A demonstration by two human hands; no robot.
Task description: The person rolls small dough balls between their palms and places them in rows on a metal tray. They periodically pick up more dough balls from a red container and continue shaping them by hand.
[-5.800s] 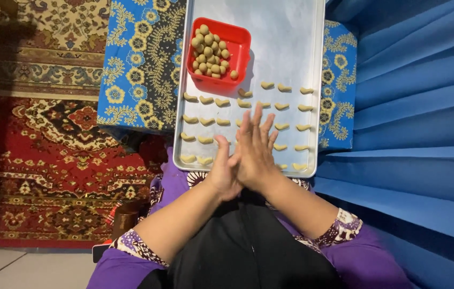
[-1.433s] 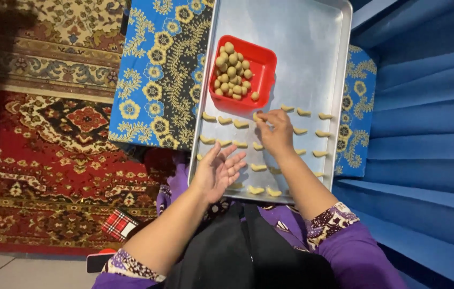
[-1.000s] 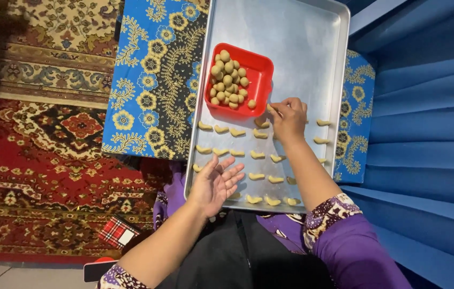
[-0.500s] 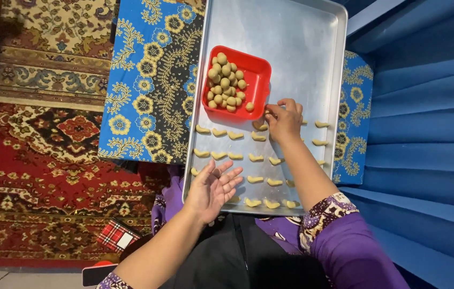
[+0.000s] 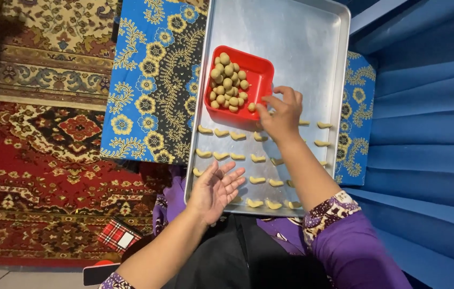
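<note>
Near the metal tray's (image 5: 312, 37) left edge, the right hand (image 5: 282, 112) pinches a dough ball (image 5: 251, 107) at the red container's (image 5: 262, 72) rim, while the left hand (image 5: 216, 187) hovers released, palm up, over the tray's near-left corner beside shaped dough pieces (image 5: 237, 136).

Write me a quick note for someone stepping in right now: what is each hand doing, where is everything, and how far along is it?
Right hand: reaching into the red container, fingertips at a dough ball by its near edge.
Left hand: open, palm up, empty, over the metal tray's near edge.
Done: four rows of shaped dough pieces on the tray's near half.
Left: a pile of dough balls in the container; the tray's far half is bare.
</note>
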